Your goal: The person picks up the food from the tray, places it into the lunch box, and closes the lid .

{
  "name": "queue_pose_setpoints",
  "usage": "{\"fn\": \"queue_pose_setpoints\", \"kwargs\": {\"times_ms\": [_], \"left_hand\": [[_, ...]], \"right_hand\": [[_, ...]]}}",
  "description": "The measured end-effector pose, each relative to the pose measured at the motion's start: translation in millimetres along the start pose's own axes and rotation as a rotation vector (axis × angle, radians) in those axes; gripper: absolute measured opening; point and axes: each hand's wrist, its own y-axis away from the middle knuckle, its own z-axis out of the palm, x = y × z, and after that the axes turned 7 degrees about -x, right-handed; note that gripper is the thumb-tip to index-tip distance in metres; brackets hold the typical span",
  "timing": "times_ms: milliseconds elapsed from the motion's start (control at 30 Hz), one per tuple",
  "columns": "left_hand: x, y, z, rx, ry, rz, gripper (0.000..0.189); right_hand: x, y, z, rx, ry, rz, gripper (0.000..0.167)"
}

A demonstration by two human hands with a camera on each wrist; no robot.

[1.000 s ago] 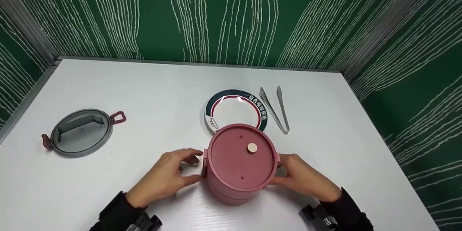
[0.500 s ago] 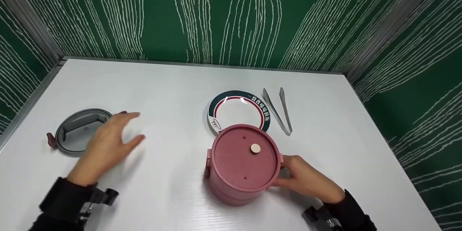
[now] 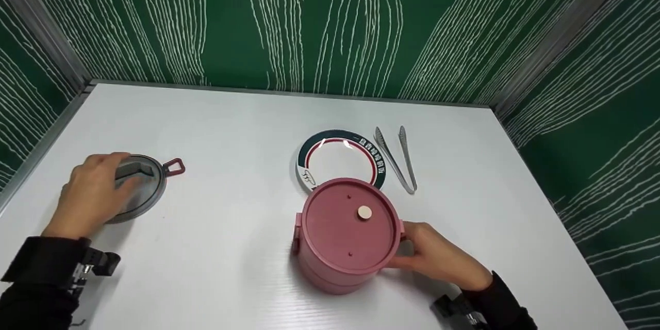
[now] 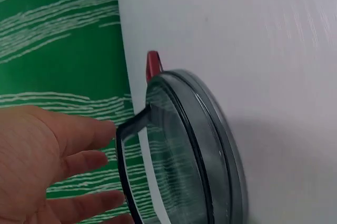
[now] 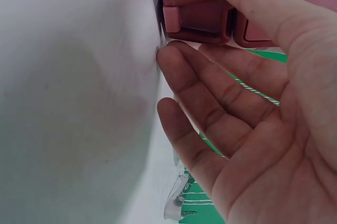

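Note:
At the left of the head view, my left hand [image 3: 90,191] is over a grey see-through lid [image 3: 149,198] with red side clips [image 3: 174,166]. The left wrist view shows its spread fingers beside the lid's arched handle [image 4: 120,150], the fingertips at or just short of it. A round pink lunch box [image 3: 345,237] with a cream knob [image 3: 364,212] stands upright near the table's front. My right hand [image 3: 438,255] is at its right side. In the right wrist view the thumb touches the box near a red side clip [image 5: 197,16]; the other fingers extend below the clip.
Behind the lunch box lies a white plate [image 3: 340,160] with a dark blue and red rim, partly hidden by the box. Metal tongs [image 3: 397,165] lie spread to the plate's right. Green walls with white streaks border the white table [image 3: 227,139].
My left hand has left the lunch box's left side and moved far left to the lid. My right hand stays at the box, which has not visibly moved on the table.

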Motion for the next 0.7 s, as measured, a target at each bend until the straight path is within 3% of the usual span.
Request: {"fn": "queue_pose_setpoints", "kwargs": {"times_ms": [300, 567, 700], "left_hand": [[-27.3, 2.1, 1.7, -0.036, -0.039, -0.042, 0.053], [-32.9, 5.1, 0.3, -0.066, -0.039, -0.048, 0.047], [-34.6, 3.8, -1.0, -0.084, -0.046, -0.077, 0.044]], "right_hand": [[-4, 1.5, 1, 0.016, -0.023, -0.03, 0.064], [-5, 2.5, 1, 0.014, -0.019, -0.011, 0.068], [-5, 2.3, 1, 0.015, -0.016, -0.02, 0.062]]}}
